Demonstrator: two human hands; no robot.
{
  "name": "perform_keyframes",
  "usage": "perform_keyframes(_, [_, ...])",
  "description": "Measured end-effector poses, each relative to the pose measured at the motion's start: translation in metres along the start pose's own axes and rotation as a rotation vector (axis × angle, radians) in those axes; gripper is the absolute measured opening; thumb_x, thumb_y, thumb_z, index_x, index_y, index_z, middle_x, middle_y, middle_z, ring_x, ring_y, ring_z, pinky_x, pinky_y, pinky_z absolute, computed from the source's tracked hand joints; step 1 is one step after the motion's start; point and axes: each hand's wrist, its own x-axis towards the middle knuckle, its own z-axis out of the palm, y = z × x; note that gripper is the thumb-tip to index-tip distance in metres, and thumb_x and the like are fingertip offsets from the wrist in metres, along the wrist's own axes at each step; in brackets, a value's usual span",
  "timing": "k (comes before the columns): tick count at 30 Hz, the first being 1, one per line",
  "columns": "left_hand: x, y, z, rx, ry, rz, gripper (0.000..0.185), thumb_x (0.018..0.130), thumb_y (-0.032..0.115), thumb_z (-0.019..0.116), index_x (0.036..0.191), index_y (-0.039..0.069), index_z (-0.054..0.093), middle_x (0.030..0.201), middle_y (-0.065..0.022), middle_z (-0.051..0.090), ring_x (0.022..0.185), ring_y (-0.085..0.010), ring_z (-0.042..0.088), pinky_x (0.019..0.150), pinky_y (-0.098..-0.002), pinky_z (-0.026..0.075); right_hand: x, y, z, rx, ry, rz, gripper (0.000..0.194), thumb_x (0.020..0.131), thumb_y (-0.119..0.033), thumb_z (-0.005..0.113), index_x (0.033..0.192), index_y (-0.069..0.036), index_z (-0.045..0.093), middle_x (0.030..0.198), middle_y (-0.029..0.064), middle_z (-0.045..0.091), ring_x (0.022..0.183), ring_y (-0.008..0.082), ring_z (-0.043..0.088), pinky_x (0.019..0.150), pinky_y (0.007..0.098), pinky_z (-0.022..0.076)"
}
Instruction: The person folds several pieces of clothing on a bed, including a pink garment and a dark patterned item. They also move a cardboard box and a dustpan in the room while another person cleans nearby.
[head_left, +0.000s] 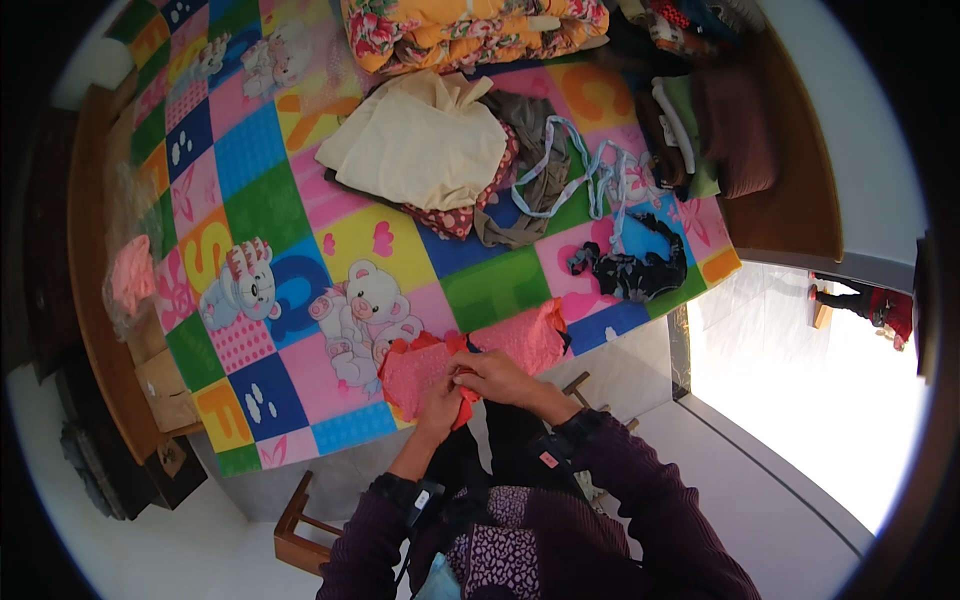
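A pink textured garment with red edging (412, 379) lies along the near edge of the bed mat, spread to both sides of my hands. My left hand (441, 407) pinches a gathered red part of it. Close against it, my right hand (495, 377) grips the same red part, with the fingertips of both hands nearly meeting. A loose red end hangs below the fingers. Under the garment is a colourful patchwork-print mat (292, 409) with cartoon bears and letters. What exactly the fingertips hold is partly hidden.
A cream cloth (420, 142) lies heaped on darker garments. A black patterned garment (645, 262) and pale blue straps (559, 180) are to the right. Folded clothes (731, 135) and a floral quilt (472, 34) lie farther back. A wooden stool (304, 529) stands below.
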Motion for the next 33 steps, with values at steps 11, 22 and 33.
perform_keyframes(11, [0.014,-0.003,0.004,0.332,0.185,0.120,0.016,0.085,0.016,0.048,0.087,0.001,0.053,0.063,-0.0024,0.050,0.058,-0.0105,0.049,0.052,-0.0246,0.039,-0.005,0.023,-0.008,0.504,0.197,0.163,0.044,0.071,-0.003,0.059,0.112,-0.004,0.044,0.091,0.0090,0.053,0.080,0.0133,0.054,0.070,0.0260,0.0448])
perform_keyframes(22, [0.016,0.009,-0.003,0.011,0.189,-0.073,0.023,0.089,0.020,0.043,0.096,0.002,0.054,0.072,-0.0016,0.054,0.064,-0.0087,0.050,0.059,-0.0205,0.041,-0.002,0.035,0.019,-0.265,0.306,-0.132,0.048,0.062,0.003,0.056,0.108,-0.001,0.046,0.106,0.0178,0.050,0.102,0.0348,0.046,0.084,0.0358,0.0410])
perform_keyframes(33, [0.019,0.022,-0.006,-0.017,0.153,-0.275,0.021,0.087,0.020,0.043,0.087,0.002,0.054,0.065,-0.0031,0.052,0.055,-0.0114,0.049,0.053,-0.0231,0.041,0.004,0.047,0.026,-0.623,0.335,-0.385,0.035,0.063,-0.009,0.056,0.098,-0.006,0.053,0.089,0.0095,0.052,0.090,0.0253,0.049,0.077,0.0339,0.0403])
